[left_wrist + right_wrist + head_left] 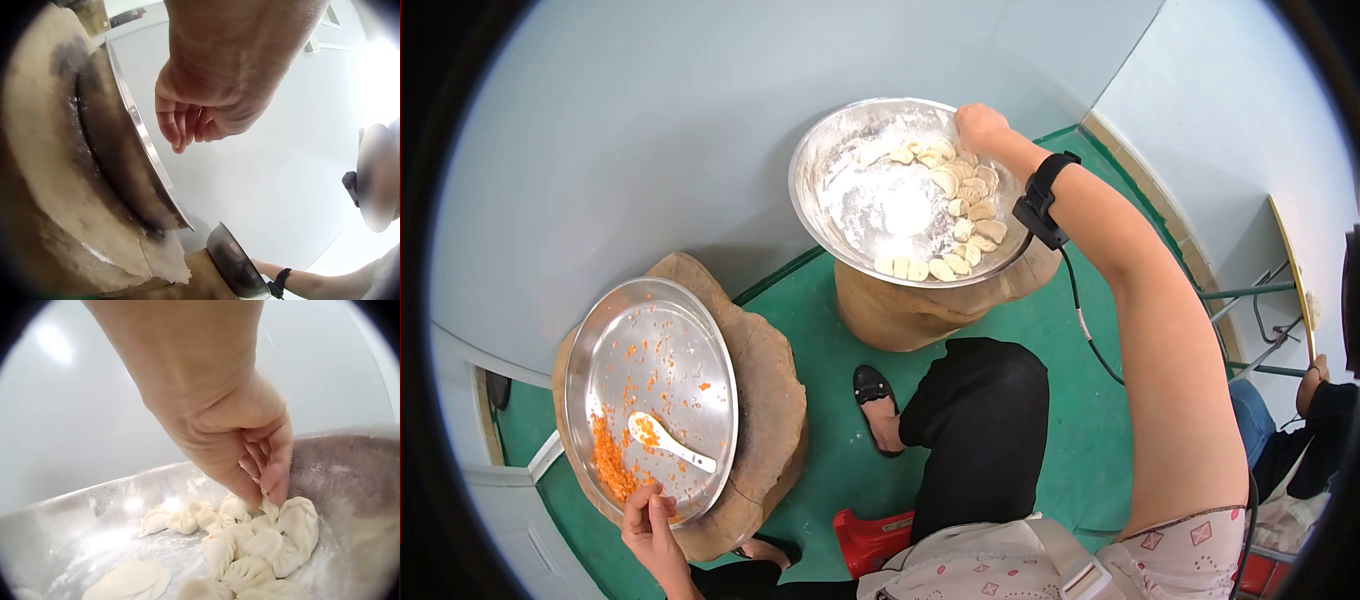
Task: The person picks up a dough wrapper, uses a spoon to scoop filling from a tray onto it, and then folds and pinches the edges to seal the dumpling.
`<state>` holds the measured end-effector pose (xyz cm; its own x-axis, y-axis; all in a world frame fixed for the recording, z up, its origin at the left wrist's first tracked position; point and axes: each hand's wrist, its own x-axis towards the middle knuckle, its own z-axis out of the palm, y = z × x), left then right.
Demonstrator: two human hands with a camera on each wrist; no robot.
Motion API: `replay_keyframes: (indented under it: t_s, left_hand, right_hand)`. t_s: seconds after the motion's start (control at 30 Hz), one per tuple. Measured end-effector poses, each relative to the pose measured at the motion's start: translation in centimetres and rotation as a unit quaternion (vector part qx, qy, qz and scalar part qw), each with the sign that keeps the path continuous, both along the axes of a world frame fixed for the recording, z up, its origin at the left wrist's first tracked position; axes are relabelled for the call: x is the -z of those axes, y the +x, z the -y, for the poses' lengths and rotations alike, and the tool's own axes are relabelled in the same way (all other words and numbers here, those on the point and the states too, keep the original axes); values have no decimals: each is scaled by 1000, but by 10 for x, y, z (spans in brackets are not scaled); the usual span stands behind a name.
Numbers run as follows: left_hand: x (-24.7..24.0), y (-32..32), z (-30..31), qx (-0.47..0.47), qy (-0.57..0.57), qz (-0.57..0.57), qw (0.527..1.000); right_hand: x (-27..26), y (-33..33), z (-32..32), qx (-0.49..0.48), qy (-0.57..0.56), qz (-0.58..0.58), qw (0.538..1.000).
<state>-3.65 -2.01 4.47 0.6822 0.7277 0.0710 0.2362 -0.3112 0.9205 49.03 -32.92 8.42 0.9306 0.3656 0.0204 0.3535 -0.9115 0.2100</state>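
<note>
My right hand (250,444) reaches down inside the far right wall of a wide metal bowl (830,240). Its thumb and fingers pinch a small pleated dumpling (269,509) among several others lying in a cluster (250,569). Flat round dough wrappers (128,582) lie on the floured bowl bottom beside them. My left hand (650,535), fingers loosely bent and holding nothing visible, hovers at the near rim of a round metal tray (690,350). On that tray are chopped orange filling (608,460) and a white spoon (670,443) with some filling in it.
Two wooden stumps carry the vessels: one stump (770,410) under the tray, the other stump (890,315) under the bowl. A pale wall (650,130) runs behind them. A red stool (870,540) is by my legs. Another person's arm (1310,385) shows at the right.
</note>
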Motion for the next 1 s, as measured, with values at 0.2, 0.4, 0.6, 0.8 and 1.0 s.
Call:
replay_keyframes:
  t_s: [0.2,0.4,0.6,0.8,1.0]
  left_hand:
    - [-2,-9,1,-5,13,-2,1000]
    - [-1,-17,1,-14,14,5,1000]
    - [0,-19,1,-16,-11,17,1000]
    - [-2,-21,2,6,-12,18,1000]
    - [0,-26,1,-6,-20,10,1000]
  right_hand:
    - [-5,-7,-5,29,-8,-5,1000]
    - [-5,-8,4,-19,-16,-19,1000]
    - [-11,-38,-21,-126,53,-145,980]
    - [20,-54,-44,-219,47,-225,948]
    - [26,-50,-54,-162,41,-282,945]
